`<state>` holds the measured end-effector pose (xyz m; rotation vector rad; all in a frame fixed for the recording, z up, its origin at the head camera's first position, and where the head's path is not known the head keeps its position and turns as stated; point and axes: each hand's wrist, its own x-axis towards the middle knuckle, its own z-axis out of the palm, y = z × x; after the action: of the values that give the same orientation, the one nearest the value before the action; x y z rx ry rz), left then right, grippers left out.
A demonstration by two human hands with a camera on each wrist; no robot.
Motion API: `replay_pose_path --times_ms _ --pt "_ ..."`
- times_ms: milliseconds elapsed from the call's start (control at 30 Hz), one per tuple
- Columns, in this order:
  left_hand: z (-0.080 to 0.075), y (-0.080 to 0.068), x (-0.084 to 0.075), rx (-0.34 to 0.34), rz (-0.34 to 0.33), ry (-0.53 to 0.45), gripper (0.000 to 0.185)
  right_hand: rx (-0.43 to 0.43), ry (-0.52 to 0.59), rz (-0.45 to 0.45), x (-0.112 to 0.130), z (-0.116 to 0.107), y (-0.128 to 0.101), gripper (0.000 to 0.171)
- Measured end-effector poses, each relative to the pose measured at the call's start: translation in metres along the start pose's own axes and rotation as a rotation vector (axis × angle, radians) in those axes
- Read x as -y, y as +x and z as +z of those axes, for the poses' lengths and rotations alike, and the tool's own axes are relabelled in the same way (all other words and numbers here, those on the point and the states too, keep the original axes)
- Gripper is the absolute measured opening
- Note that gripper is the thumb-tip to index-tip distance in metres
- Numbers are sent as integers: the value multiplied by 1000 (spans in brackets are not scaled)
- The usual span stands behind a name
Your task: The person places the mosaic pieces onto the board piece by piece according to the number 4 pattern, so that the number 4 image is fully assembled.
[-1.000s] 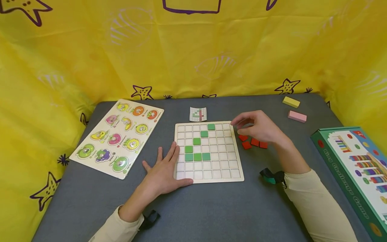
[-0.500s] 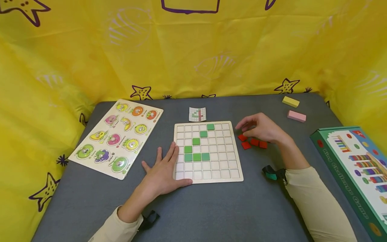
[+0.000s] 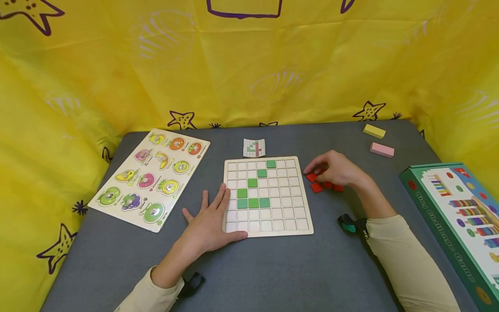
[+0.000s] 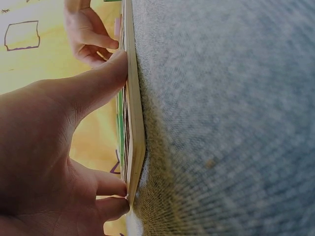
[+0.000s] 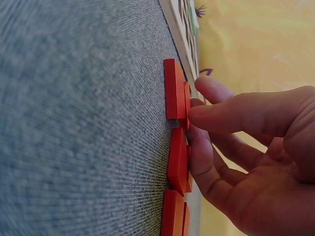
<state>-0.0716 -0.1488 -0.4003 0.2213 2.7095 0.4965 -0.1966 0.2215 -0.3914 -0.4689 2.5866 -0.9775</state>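
Two bare hands at work on a grey desk. A wooden grid board lies flat about midway between the desk's left and right edges. Green tiles sit in its cells, forming a diagonal that descends from near the board's far edge toward its left edge, then a short row running rightward. The left hand rests on the board's left edge and near-left corner, fingers straight and spread, thumb along the near edge. Just beyond the board's right edge, red tiles lie in a loose cluster on the desk. The right hand is over this cluster with fingers bent, thumb and fingertips close about one red tile; whether they grip it cannot be told, even from the right wrist view.

Surroundings: a small card printed with a coloured grid lies between the board's far edge and the desk's far edge. A fruit puzzle lies aslant along the desk's left edge. Near the far-right corner are a yellow block and, just nearer, a pink block. A game box lies along the right edge. Behind the far edge hangs a yellow cloth with starfish drawings.
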Motion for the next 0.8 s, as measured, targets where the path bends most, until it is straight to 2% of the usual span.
replay_pose_path --times_ms 267,800 --pt "2 1 2 -13 12 1 123 -12 -47 -1 1 2 0 32" --pt "2 1 1 -14 10 1 123 -33 -61 -12 5 5 0 30"
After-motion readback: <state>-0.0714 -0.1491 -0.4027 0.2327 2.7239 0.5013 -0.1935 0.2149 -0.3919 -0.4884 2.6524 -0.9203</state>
